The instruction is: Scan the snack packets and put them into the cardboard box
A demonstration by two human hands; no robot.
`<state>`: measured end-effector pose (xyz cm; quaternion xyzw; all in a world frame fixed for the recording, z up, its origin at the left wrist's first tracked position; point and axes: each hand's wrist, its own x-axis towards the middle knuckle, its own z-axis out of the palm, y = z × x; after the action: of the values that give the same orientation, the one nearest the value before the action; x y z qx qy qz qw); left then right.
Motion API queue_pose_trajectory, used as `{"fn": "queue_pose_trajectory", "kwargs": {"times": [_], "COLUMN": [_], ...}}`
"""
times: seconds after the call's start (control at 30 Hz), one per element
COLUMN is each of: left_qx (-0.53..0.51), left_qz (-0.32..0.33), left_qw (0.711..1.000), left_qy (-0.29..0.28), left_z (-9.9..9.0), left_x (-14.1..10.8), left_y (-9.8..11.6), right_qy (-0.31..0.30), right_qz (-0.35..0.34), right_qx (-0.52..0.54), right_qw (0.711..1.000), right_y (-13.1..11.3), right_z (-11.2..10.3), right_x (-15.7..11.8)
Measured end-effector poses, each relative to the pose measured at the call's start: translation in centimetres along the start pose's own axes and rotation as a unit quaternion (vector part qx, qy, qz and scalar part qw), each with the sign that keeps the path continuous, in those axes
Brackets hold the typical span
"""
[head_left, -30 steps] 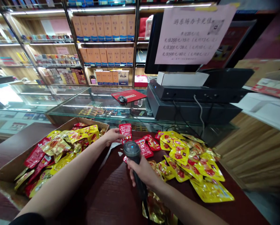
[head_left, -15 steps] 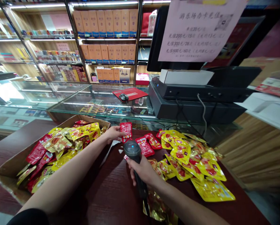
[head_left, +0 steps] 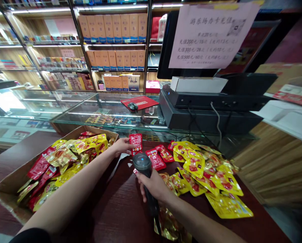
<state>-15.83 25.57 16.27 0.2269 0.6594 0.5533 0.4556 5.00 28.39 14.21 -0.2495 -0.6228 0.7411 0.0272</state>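
1. At the far left of the desk, an open cardboard box is heaped with red and yellow foil packets, lying at all angles.
2. Just right of the box, the left hand pinches a single red packet by its side between thumb and fingers, holding it upright. This edge grip seems a good one, leaving most of the packet's face uncovered.
3. Just below that packet, the right hand is closed around the handle of a black handheld scanner, with a small blue light glowing on top. Its head is so close to the packet that I cannot tell if they touch, and its window is hidden. The firm fist should keep it steady.
4. Further right, loose red packets and a spread of yellow packets cover the desk. A gold foil packet lies beneath the right forearm.
5. Beyond the desk stand a glass display case, then a black till below a pink notice.
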Motion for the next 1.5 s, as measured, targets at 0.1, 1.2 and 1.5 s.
{"fn": "queue_pose_trajectory", "kwargs": {"times": [0.1, 1.2, 1.5], "left_qx": [0.002, 0.009, 0.071], "left_qz": [0.000, 0.039, 0.120], "left_qw": [1.000, 0.999, 0.984], "left_qy": [-0.006, 0.014, 0.106], "left_z": [0.0, 0.4, -7.4], "left_x": [0.1, -0.6, -8.2], "left_y": [-0.1, 0.9, 8.8], "right_qy": [-0.003, 0.010, -0.037], "right_qz": [-0.002, -0.038, -0.099], "right_qx": [0.002, 0.021, 0.012], "right_qw": [1.000, 0.999, 0.994], "right_y": [-0.2, -3.6, -7.9], "right_z": [0.1, -0.1, 3.4], "right_x": [-0.1, -1.0, -0.9]}}
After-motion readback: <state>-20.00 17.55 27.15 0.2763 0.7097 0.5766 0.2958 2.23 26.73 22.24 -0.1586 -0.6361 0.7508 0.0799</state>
